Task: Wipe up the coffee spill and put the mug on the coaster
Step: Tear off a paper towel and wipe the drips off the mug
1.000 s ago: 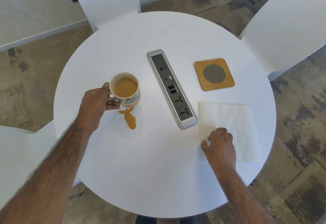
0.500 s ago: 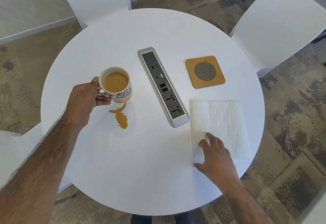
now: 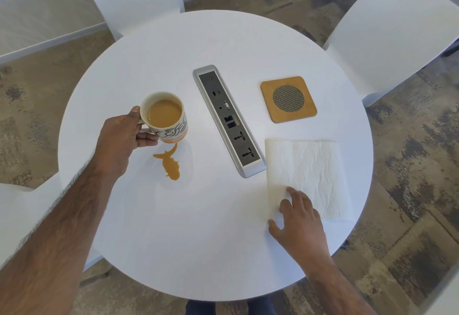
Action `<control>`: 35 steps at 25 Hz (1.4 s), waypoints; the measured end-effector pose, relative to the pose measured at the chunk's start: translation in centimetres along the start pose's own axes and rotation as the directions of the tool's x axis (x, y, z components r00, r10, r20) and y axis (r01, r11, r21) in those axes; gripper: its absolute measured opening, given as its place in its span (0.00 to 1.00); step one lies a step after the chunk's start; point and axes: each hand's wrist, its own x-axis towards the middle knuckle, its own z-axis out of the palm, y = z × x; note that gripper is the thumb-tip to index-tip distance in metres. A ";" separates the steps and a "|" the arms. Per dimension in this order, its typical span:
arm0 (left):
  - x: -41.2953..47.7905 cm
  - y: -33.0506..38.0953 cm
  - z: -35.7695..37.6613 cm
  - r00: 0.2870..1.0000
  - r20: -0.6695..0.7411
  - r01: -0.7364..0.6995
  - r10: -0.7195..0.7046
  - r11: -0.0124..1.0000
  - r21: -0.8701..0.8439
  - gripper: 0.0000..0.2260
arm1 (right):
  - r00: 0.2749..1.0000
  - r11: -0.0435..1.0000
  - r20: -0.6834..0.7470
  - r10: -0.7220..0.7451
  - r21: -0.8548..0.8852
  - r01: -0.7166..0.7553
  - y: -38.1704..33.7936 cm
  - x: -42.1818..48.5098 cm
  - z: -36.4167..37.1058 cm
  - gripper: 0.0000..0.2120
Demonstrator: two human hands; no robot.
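Mug (image 3: 164, 116) upright, handle left, gripped by left hand (image 3: 119, 146); right hand (image 3: 300, 220) flat on paper towel (image 3: 313, 165).

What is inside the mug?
The mug holds milky brown coffee, filling it nearly to the rim. The liquid is opaque, so the mug's bottom and anything below the surface cannot be seen. The left hand grips its handle.

Bright, even daylight; wide-angle edge distortion
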 end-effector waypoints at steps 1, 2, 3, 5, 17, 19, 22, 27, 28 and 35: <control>-0.1 0.1 0.1 1.000 0.001 -0.001 0.001 1.000 -0.006 0.16 | 1.000 1.000 -0.002 -0.005 -0.004 0.005 0.0 0.0 0.1 0.13; -0.1 0.1 0.1 1.000 0.004 -0.004 0.004 1.000 -0.012 0.16 | 1.000 1.000 -0.003 -0.011 -0.006 0.011 -0.1 0.1 0.2 0.10; -0.2 0.1 0.0 1.000 0.008 -0.007 0.007 1.000 -0.016 0.16 | 1.000 1.000 -0.011 -0.012 -0.007 0.012 -0.1 0.2 0.2 0.08; -0.2 0.0 -0.1 1.000 0.009 -0.010 0.010 1.000 -0.015 0.16 | 1.000 1.000 -0.031 -0.002 0.025 0.003 0.0 0.3 -0.1 0.05; 0.0 0.4 -0.8 1.000 -0.002 -0.011 0.011 1.000 0.008 0.19 | 0.986 0.110 0.122 -0.111 0.988 -0.110 -0.9 -0.4 -16.3 0.12; 0.0 0.6 -0.7 1.000 -0.010 -0.009 0.009 1.000 0.004 0.19 | 0.975 -0.177 0.159 -0.154 0.967 -0.185 -0.2 -0.4 -16.7 0.17; -0.1 0.8 -0.6 1.000 -0.013 -0.011 0.011 1.000 0.001 0.19 | 0.963 -0.332 0.269 0.014 0.910 -0.249 1.4 0.3 -13.3 0.09; -0.2 0.5 -0.7 1.000 -0.016 -0.009 0.009 1.000 0.015 0.19 | 0.906 -0.089 0.297 0.303 0.955 -0.283 1.7 0.7 -6.3 0.09; -0.3 0.4 -0.7 1.000 -0.013 -0.007 0.007 1.000 0.016 0.19 | 0.915 0.029 0.246 0.320 0.963 -0.269 1.5 0.4 -5.6 0.08; -0.7 -0.2 -0.5 1.000 -0.013 0.007 -0.007 0.999 0.032 0.20 | 0.907 0.783 -0.206 -0.368 0.458 0.421 -0.6 -2.7 -2.5 0.12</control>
